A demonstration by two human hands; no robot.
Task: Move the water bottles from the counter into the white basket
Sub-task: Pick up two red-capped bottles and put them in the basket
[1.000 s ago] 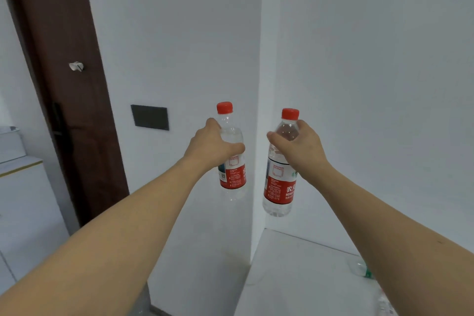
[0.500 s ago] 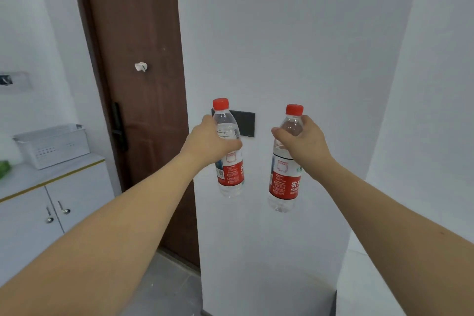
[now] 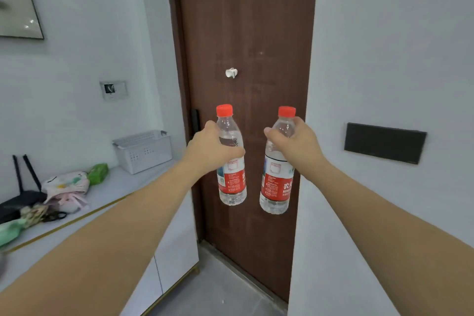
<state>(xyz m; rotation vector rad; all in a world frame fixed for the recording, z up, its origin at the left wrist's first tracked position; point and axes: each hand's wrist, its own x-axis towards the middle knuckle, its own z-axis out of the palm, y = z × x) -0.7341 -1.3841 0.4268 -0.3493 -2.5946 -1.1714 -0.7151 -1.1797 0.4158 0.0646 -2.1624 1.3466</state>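
Both arms were stretched straight forward at about chest height, parallel and a little apart. The left hand [image 3: 211, 147] was wrapped around the shoulder of the left water bottle [image 3: 231, 161], thumb across its front, holding it upright in the air. The right hand [image 3: 295, 145] gripped the right water bottle [image 3: 278, 174] the same way, just below its red cap, with the bottle leaning slightly. The two bottles hung near each other without touching, in front of a brown door [image 3: 246, 33]. The white basket [image 3: 143, 151] stood on the bench [image 3: 107, 187] to the left, against the wall, well apart from both bottles.
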